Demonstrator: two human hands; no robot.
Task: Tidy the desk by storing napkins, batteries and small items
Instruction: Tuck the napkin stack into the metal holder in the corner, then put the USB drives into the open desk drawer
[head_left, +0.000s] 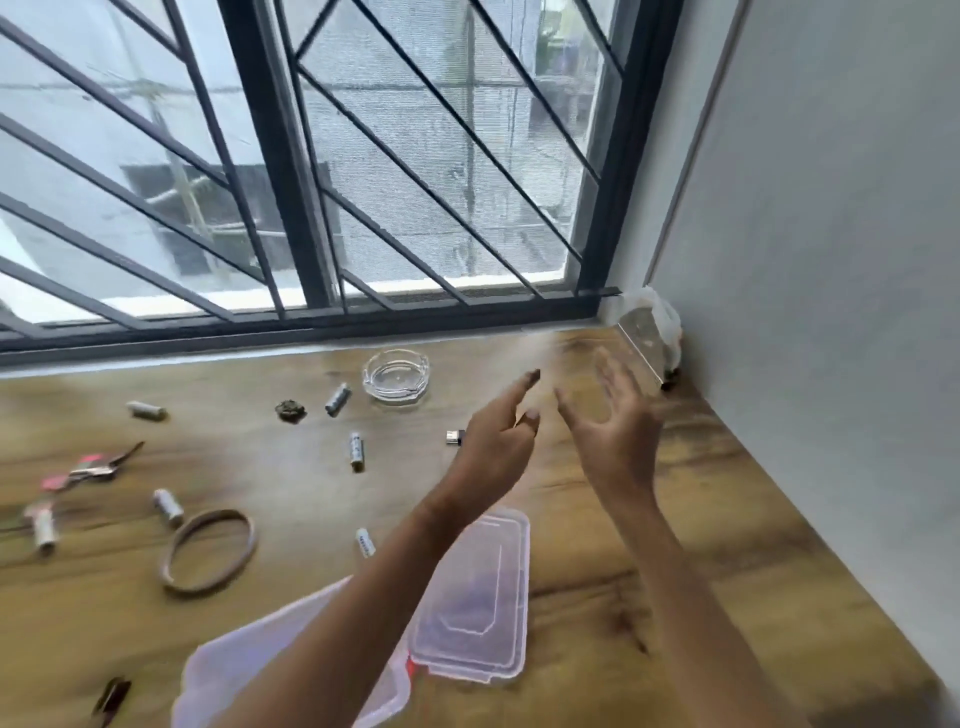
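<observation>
Several white batteries (356, 451) lie scattered on the wooden desk (291, 499). A clear plastic box (291, 670) sits at the front, partly behind my left arm, with its clear lid (480, 592) beside it on the right. Both hands are raised above the desk's far right part, blurred by motion. My left hand (498, 441) has its index finger stretched out and holds nothing. My right hand (613, 421) is spread with relaxed fingers, close to a shiny packet (641, 343) in a white bag in the corner, not touching it.
A glass ashtray (396, 375) stands near the window sill. A rubber band loop (208, 551), a pink clip (85, 470), a small dark lump (291, 410), a small metal plug (454, 436) and a dark item (111, 696) lie on the desk. A grey wall closes the right side.
</observation>
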